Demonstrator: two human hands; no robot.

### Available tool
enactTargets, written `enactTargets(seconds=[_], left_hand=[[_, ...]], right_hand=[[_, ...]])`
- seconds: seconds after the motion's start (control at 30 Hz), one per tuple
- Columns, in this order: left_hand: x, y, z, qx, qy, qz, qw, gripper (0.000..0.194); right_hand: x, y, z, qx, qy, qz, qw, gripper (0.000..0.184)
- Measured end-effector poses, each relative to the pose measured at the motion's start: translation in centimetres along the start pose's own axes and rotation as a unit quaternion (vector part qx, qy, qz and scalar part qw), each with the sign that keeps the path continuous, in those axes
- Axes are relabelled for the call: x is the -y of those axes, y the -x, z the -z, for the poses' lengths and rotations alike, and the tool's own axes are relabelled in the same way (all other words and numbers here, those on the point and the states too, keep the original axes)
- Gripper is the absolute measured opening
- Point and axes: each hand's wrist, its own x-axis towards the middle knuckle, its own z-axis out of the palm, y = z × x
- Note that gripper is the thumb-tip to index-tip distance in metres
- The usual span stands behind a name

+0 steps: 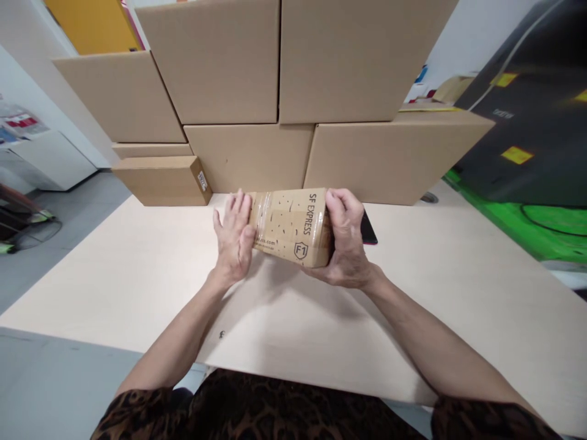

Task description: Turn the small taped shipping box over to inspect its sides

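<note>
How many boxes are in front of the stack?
2: the SF Express box between your left hand and right hand, and the small box on the table, at the left end of the stack. Others could be hidden.

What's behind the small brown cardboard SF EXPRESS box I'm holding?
Large stacked brown cardboard boxes. Your SF EXPRESS box hides part of their bottom edge and anything directly behind it.

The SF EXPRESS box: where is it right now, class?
In the head view, the SF EXPRESS box is near the centre, between the left hand and right hand, in front of the stacked cartons.
</note>
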Motion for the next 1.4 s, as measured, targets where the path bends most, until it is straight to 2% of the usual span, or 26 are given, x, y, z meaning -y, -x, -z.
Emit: enactTargets(seconds=[0.13,0.3,0.47,0.6,0.73,0.8,0.87,1.07,1.17,1.27,1.33,1.4], left_hand=[[-2.7,0.4,-0.2,0.037,-0.039,-0.141,0.989,0.071],[-6.3,1.0,-1.1,0.000,-0.061,-0.280,0.958,0.073],[-8.1,2.1,-1.8,-0.017,-0.062,-0.351,0.934,0.066],[-7.4,1.6,-1.0,0.022,-0.008,-0.362,0.932,0.083],[-6.7,0.7,0.4,0.075,0.000,-0.331,0.941,0.089],[-6.4,0.2,1.2,0.109,0.015,-0.288,0.951,0.089],[-5.4,-0.3,1.9,0.135,0.029,-0.215,0.967,0.090],[0.8,-1.9,2.9,0.150,0.002,-0.081,0.985,0.092],[3.2,-2.0,2.6,0.121,0.040,-0.003,0.992,0.090],[3.9,-1.7,1.8,0.095,0.144,0.082,0.982,0.086],[3.7,-1.6,1.2,0.075,0.233,0.126,0.961,0.087],[3.2,-1.5,0.7,0.058,0.313,0.150,0.936,0.091]], right_hand=[[0.3,-0.1,0.2,0.018,0.018,-0.013,1.000,0.132],[0.9,-0.4,0.2,0.005,0.016,0.022,1.000,0.122],[1.6,-0.4,0.2,0.015,0.008,0.024,1.000,0.104],[1.8,-0.4,0.2,0.002,0.003,0.032,0.999,0.108],[1.6,-0.3,0.2,0.013,0.001,0.025,1.000,0.116],[1.5,-0.2,0.2,0.018,0.003,0.021,1.000,0.117],[1.5,-0.1,0.1,0.020,0.000,0.024,0.999,0.117],[1.8,-0.1,0.2,0.012,-0.011,0.002,1.000,0.118],[1.4,-0.2,0.8,0.011,-0.011,-0.021,1.000,0.124],[0.6,-0.2,1.2,0.004,-0.033,-0.051,0.998,0.129],[0.0,0.0,1.2,-0.006,-0.071,-0.088,0.994,0.129],[-0.4,0.0,1.2,-0.016,-0.139,-0.152,0.978,0.129]])
